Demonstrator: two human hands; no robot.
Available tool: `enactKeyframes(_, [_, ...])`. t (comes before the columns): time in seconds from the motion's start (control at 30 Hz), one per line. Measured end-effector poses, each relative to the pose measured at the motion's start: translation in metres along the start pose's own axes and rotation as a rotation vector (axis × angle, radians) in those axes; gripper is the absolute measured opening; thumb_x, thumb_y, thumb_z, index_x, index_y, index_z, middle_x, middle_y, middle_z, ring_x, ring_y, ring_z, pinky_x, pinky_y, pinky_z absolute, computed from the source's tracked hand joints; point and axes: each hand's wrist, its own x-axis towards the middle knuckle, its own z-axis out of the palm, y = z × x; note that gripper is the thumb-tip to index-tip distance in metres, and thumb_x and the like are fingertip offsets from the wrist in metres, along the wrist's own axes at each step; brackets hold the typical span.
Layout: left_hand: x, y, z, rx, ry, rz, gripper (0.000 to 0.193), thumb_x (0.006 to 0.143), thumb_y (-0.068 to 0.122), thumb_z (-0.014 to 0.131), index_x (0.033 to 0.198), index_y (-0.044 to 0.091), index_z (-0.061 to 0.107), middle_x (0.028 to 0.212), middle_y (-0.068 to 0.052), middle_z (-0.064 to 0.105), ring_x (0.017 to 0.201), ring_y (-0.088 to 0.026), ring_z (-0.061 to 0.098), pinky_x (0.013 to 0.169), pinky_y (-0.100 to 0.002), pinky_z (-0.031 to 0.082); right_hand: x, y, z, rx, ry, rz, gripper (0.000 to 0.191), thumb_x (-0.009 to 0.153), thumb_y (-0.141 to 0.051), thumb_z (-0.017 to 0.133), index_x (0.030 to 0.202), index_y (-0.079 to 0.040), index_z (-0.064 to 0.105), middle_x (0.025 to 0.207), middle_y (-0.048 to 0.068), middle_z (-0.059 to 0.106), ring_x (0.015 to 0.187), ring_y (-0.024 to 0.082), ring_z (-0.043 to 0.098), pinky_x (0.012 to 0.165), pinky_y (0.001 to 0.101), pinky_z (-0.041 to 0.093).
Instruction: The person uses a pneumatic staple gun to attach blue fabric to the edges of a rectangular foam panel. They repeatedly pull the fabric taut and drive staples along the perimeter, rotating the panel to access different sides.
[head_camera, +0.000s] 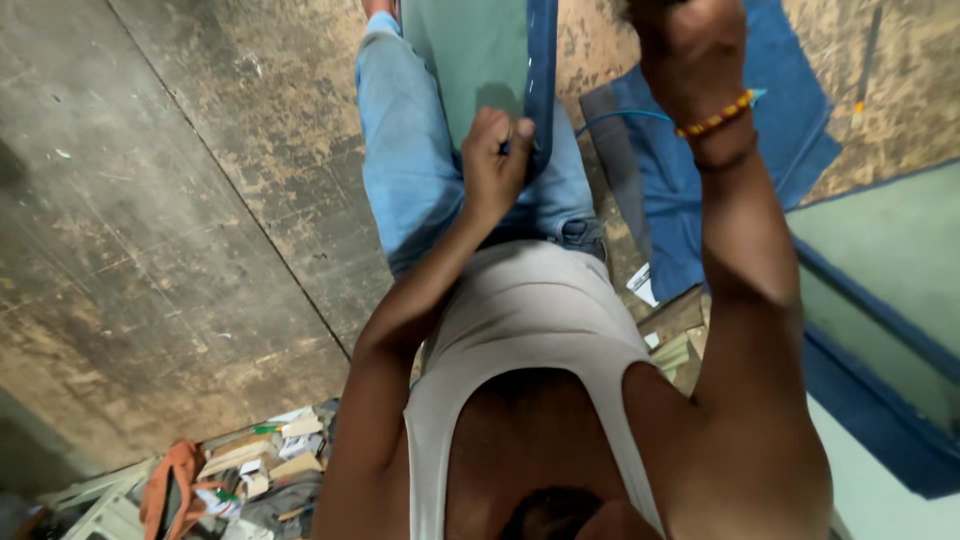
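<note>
The person's left hand is curled around the blue edge of a green panel, thumb pressed on the frame, and the panel stands upright against the jeans. The right hand is raised at the top of the view (its fingers are cut off, so its grip cannot be told); a beaded band circles the wrist. A blue mat lies on the worn floor beyond.
</note>
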Motion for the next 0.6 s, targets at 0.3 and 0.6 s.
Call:
enactKeyframes(0.3, [0.002,-0.011,0.038,-0.106,-0.083,0.073,0.051,0.101,0.021,0.069,0.066,0.002,0.037,0.061,-0.012,0.036,0.06,-0.026,0.034,0.062,-0.043,0.032,-0.061,-0.022,0.039,0.512,0.193,0.583,0.022,0.11,-0.022,0.071,0.116,-0.002,0.078,0.106,0.014,0.075,0.096,0.026,0.071,0.087,0.0336,0.055])
enactKeyframes(0.6, [0.013,-0.016,0.052,-0.179,-0.22,-0.067,0.052,0.1,0.021,0.071,0.067,0.001,0.038,0.061,-0.007,0.034,0.058,-0.015,0.03,0.053,-0.037,0.026,-0.086,-0.003,0.066,0.432,0.172,0.769,0.046,0.115,-0.034,0.059,0.088,0.003,0.066,0.072,0.017,0.057,0.067,0.033,0.051,0.069,0.0417,0.044])
